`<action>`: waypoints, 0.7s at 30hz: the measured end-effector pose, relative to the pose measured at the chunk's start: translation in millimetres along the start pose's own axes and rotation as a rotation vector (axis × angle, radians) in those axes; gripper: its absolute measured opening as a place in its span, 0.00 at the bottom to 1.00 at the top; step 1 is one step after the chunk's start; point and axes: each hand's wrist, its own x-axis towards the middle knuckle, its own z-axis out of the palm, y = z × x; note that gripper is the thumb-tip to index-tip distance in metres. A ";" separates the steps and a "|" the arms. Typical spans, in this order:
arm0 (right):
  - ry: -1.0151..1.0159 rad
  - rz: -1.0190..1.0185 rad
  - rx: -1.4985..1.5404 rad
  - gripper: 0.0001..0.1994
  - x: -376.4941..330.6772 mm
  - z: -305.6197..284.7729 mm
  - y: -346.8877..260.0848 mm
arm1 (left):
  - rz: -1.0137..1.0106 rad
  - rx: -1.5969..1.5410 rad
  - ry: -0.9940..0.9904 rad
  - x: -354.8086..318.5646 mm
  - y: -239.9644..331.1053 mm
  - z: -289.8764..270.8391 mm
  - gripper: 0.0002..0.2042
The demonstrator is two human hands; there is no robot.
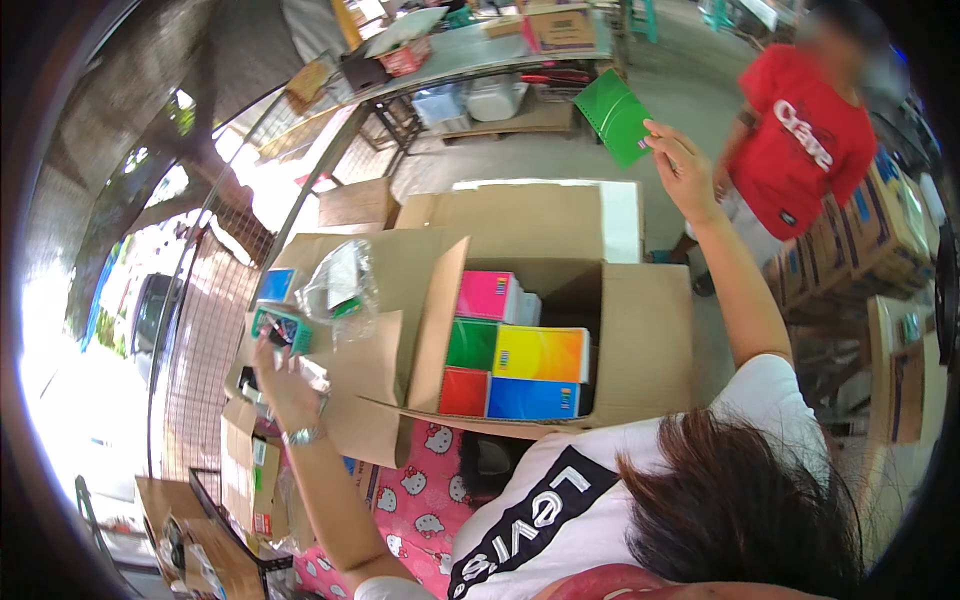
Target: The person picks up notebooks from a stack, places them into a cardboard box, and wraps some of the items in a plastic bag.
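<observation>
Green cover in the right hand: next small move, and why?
Probably bring the green cover in over the open carton: the right hand has it by one corner, out beyond the carton, and a green-covered stack sits inside.

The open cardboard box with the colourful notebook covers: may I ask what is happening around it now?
The person's right hand holds up a green notebook cover beyond the open cardboard box. The left hand is at a small teal tray; I cannot tell if it grips it. Pink, green, red, yellow and blue stacks lie in the box.
</observation>
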 end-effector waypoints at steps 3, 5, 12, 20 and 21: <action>0.057 0.093 -0.015 0.10 -32.4 -28.9 22.9 | 0.109 0.055 -0.084 -40.3 33.6 0.4 0.22; 0.080 0.198 -0.032 0.11 -55.1 -43.2 39.3 | 0.236 0.095 -0.085 -78.8 60.5 2.2 0.21; 0.125 0.337 -0.113 0.10 -112.4 -81.0 76.5 | 0.692 0.430 -0.098 -177.8 137.6 -41.6 0.21; 0.248 0.547 0.016 0.15 -130.0 -87.7 93.0 | 0.701 0.266 -0.041 -257.0 180.6 -44.8 0.25; 0.271 0.574 0.035 0.17 -127.3 -86.5 92.1 | 0.711 0.263 -0.060 -260.1 182.0 -43.6 0.25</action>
